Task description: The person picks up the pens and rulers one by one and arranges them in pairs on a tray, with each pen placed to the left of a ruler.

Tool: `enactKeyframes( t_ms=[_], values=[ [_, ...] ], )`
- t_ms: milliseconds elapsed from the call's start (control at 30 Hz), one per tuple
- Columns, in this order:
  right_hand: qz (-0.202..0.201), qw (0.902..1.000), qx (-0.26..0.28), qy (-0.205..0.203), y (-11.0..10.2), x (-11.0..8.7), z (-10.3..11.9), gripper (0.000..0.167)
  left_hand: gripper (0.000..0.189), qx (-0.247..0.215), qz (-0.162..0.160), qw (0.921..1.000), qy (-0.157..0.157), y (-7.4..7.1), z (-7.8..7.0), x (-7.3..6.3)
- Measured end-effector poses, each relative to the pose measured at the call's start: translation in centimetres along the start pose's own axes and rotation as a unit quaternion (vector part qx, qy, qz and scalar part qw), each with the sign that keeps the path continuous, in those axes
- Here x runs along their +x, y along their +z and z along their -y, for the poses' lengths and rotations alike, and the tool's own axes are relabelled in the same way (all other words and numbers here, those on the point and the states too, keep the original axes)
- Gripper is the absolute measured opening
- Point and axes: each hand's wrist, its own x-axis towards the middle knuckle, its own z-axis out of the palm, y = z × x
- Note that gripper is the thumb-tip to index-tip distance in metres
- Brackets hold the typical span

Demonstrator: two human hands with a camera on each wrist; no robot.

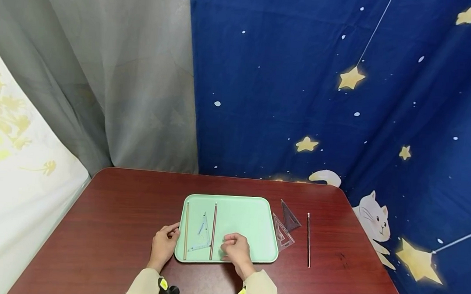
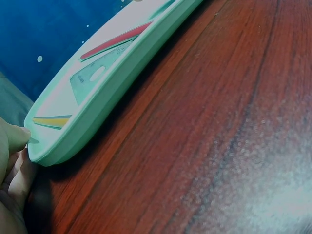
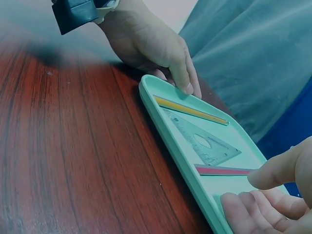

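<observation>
A pale green tray (image 1: 244, 209) lies on the table, its left rim held by my left hand (image 1: 163, 247). In the left wrist view the thumb (image 2: 19, 136) is at the rim, with other fingers curled outside it. Inside the tray are a yellow pencil (image 1: 186, 232), a clear set square (image 1: 202, 235) and a red pencil (image 1: 214, 231), from left to right. Over the tray's near part, right of the red pencil, my right hand (image 1: 236, 252) is loosely bent and holds nothing. Its thumb overlaps the red pencil's end (image 3: 219, 170) in the right wrist view; contact is unclear.
Two clear set squares, a near one (image 1: 283, 234) and a far one (image 1: 290, 217), lie against or beside the tray's right edge. Further right is a dark pencil (image 1: 308, 242). Curtains hang behind the reddish-brown table (image 1: 118, 212).
</observation>
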Motion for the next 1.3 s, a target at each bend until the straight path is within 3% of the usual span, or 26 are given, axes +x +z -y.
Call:
enactKeyframes(
  t_ms=[267,600,1300],
  values=[
    [0.018,0.9997,0.014,-0.002,-0.9,-0.5,0.4,0.034,0.029,0.001,0.003,1.0000,-0.006,0.2,0.4,0.1],
    [0.027,0.9995,0.015,0.002,-2.4,-0.1,-0.9,0.036,0.029,0.005,-0.002,1.0000,0.000,0.3,0.4,0.2],
    [-0.017,0.9997,0.015,-0.006,-5.9,-0.1,-1.2,0.040,0.028,0.007,-0.014,0.9998,0.008,0.3,0.6,0.2]
  ],
)
